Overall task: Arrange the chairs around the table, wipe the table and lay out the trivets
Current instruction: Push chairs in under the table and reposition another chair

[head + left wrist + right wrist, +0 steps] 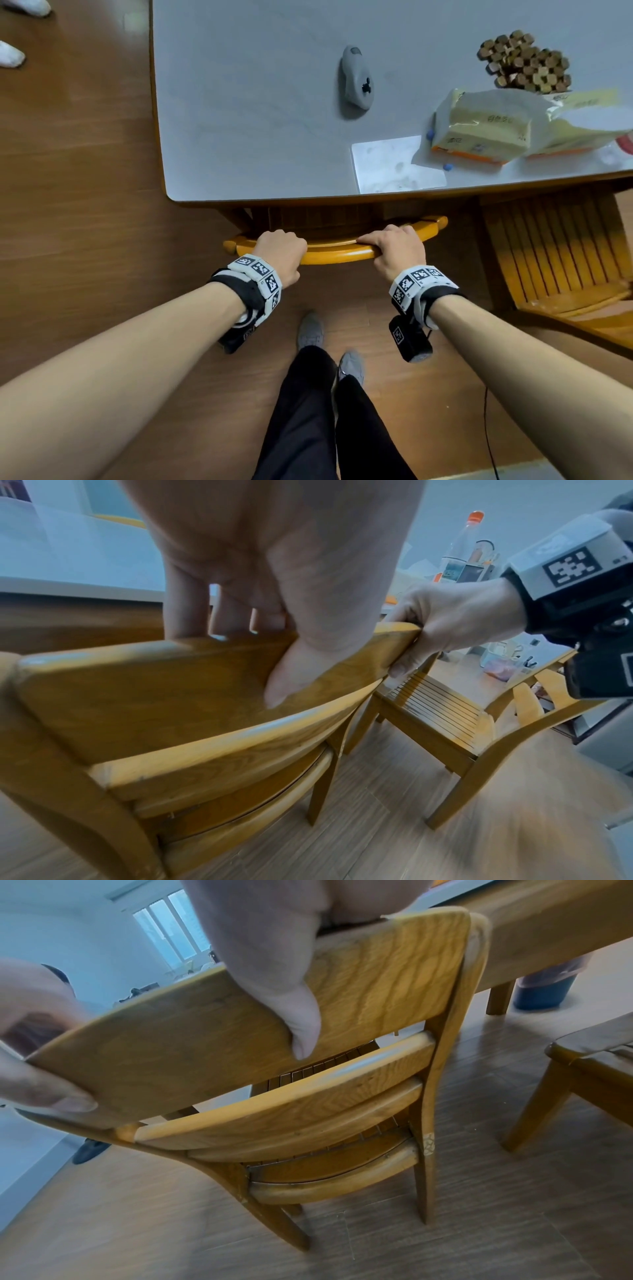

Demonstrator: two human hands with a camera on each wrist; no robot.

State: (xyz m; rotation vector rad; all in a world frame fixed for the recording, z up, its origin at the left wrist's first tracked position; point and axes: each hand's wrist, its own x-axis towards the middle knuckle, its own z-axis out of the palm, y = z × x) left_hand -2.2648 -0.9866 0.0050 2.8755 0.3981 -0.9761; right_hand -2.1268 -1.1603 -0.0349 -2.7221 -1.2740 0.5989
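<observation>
A yellow wooden chair (pixel 337 253) stands pushed under the near edge of the grey-topped table (pixel 260 147); only its curved top rail shows in the head view. My left hand (pixel 279 255) grips the rail's left part, fingers curled over the top, thumb on the back (pixel 284 680). My right hand (pixel 394 248) grips the right part of the same chair rail (pixel 219 1042). On the table lie a grey cloth (pixel 356 80) and a stack of wooden bead trivets (pixel 524 63).
A second wooden chair (pixel 561 260) with a slatted seat stands to the right, partly under the table. Tissue packs (pixel 479 132) and a white sheet (pixel 397 164) lie near the table's front edge. Someone's white-socked feet (pixel 13 54) are at far left. Wooden floor behind me.
</observation>
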